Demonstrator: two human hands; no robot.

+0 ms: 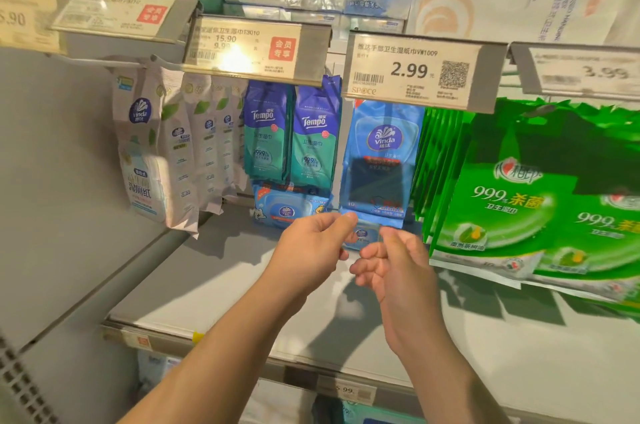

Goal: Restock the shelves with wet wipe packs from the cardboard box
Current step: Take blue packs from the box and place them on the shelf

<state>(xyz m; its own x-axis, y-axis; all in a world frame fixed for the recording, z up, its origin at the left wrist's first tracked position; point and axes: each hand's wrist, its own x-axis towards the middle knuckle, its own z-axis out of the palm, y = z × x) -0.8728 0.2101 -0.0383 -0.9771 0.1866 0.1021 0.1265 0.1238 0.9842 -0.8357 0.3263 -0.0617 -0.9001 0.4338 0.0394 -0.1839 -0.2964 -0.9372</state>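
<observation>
Head view: both hands reach over the grey shelf, the left hand and right hand each pinching an end of a small blue wet wipe pack. That pack sits just below the hanging blue Vinda pack, beside the green packs.

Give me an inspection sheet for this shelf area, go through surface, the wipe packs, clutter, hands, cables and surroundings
Surface: grey shelf board, mostly bare in front, with shadows across it.
Job's things: small blue wipe pack held between both hands, below the hanging blue Vinda pack. Cardboard box: nothing seen.
Clutter: flat blue lidded pack lying at the back of the shelf.
Grippers: left hand pinches the small pack's left end; right hand has fingers curled at its right end, grip blurred.
Cables: nothing seen.
Surroundings: white Vinda packs, Tempo packs and green packs hang from hooks; the price tag reads 2.99.
</observation>
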